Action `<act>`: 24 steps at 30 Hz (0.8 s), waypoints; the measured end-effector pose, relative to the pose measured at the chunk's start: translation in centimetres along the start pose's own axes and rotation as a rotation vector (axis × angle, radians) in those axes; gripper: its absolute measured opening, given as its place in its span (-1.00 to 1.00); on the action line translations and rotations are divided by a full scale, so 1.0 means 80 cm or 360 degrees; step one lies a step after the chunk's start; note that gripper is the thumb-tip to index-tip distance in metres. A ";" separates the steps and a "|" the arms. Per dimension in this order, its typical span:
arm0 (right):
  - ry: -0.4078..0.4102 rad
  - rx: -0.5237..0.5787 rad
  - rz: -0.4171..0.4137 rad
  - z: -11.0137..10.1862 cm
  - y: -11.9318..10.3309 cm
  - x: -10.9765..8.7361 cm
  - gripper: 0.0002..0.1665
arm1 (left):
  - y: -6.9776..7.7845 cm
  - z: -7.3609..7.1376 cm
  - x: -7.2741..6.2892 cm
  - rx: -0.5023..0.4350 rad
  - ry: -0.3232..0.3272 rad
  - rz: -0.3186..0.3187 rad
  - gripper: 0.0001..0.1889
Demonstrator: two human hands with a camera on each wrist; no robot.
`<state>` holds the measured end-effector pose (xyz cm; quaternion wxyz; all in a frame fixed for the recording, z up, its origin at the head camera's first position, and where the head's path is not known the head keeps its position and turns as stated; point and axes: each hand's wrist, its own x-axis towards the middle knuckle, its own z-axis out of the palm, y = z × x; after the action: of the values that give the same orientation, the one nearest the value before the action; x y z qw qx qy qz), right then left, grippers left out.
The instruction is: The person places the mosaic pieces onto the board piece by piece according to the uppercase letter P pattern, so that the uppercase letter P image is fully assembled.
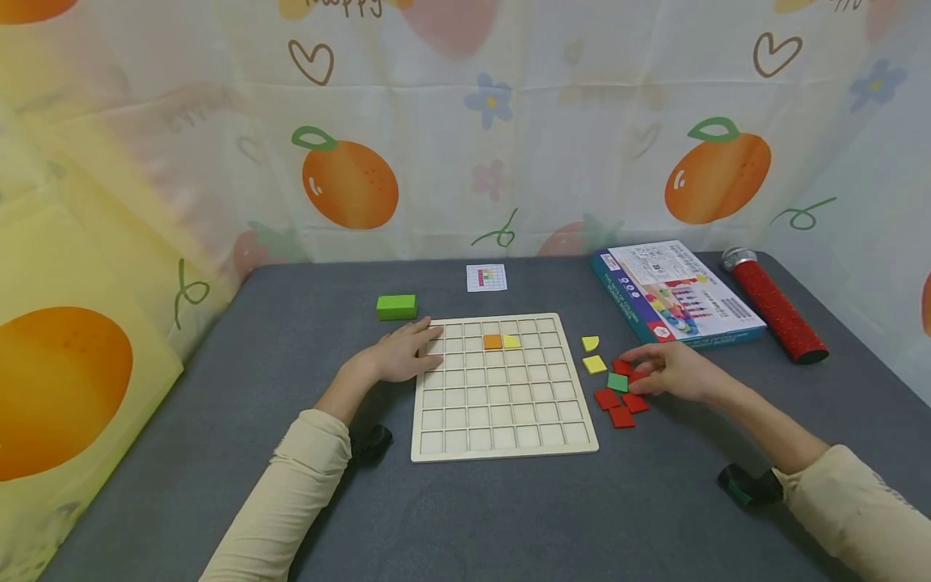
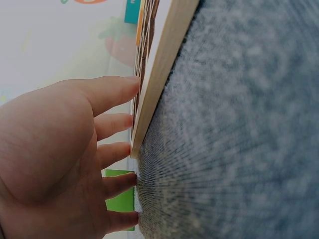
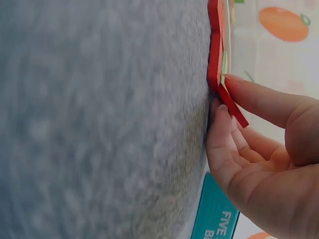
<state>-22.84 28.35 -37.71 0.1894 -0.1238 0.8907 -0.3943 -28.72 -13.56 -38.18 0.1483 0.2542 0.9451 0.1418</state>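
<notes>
With hands apart, touching left edge of grid board (image 1: 480, 418) with straight-fingered left hand (image 1: 400, 354); pinching tilted red tile (image 3: 234, 106) in right hand (image 1: 676, 370), off board's right side. Likely pickup step; next, probably needing clean lift, then levelling.

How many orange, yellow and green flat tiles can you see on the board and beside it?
Orange tile: 1
Yellow tiles: 3 (one on the board, two beside it)
Green tile: 1
Total: 5
</notes>
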 end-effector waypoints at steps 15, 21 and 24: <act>0.0051 0.0087 -0.0012 0.008 -0.009 0.005 -0.44 | 0.000 -0.001 0.001 -0.0004 -0.0019 -0.0001 -0.36; 0.0149 0.0107 0.0047 0.004 -0.018 0.010 -0.46 | 0.002 -0.002 -0.001 -0.0007 -0.0012 0.0000 -0.36; 0.0168 0.0095 0.0012 0.003 -0.023 0.015 -0.47 | 0.002 -0.002 -0.001 -0.0006 -0.0012 -0.0007 -0.36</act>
<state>-23.71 26.53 -36.78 0.1473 -0.0937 0.8877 -0.4259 -28.61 -13.50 -37.96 0.1527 0.2525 0.9448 0.1422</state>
